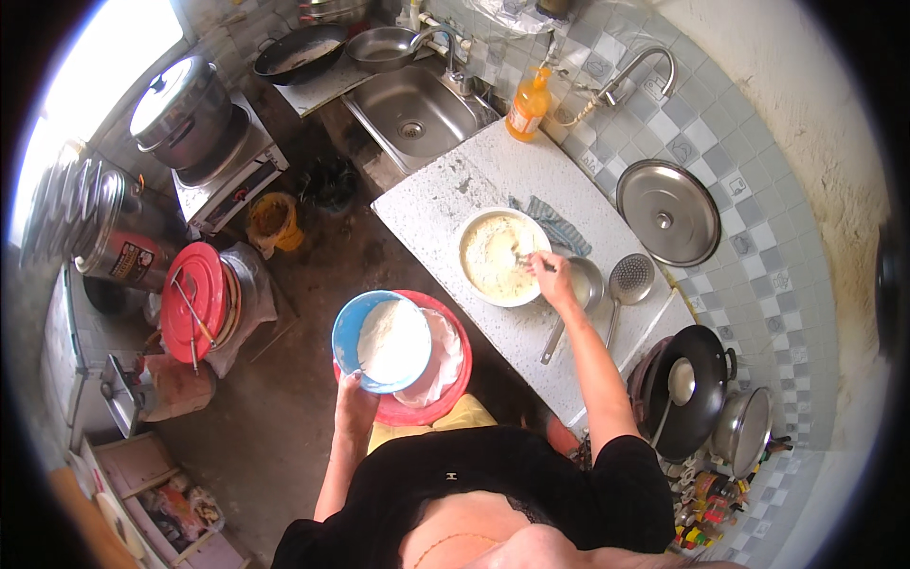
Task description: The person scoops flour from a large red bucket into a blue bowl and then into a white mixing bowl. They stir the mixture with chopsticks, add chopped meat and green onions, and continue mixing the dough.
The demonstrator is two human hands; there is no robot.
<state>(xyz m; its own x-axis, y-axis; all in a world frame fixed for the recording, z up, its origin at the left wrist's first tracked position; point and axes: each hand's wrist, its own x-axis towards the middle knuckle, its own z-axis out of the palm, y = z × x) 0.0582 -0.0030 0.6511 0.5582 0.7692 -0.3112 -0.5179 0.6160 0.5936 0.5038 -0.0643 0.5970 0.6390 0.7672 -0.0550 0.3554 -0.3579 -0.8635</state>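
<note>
My left hand (357,398) grips the near rim of a blue bowl (345,341) with white flour (391,343) in it, held over a red basin (455,384) that has a whitish bag inside. My right hand (551,274) is closed on a utensil whose end dips into a pale, wet batter (498,256). That batter lies in a white bowl (466,284) on the speckled worktop. Beside my right hand, partly under the wrist, is a metal ladle (591,284); a skimmer (631,279) lies to its right. A blue-grey cloth (558,224) lies behind the white bowl.
Beyond the worktop (426,206) are a steel sink (412,114) and an orange pump bottle (528,107). A black wok (689,405) stands at the right. At the left are a steel pot (185,114) on a gas stove (242,185) and a red lid (192,306).
</note>
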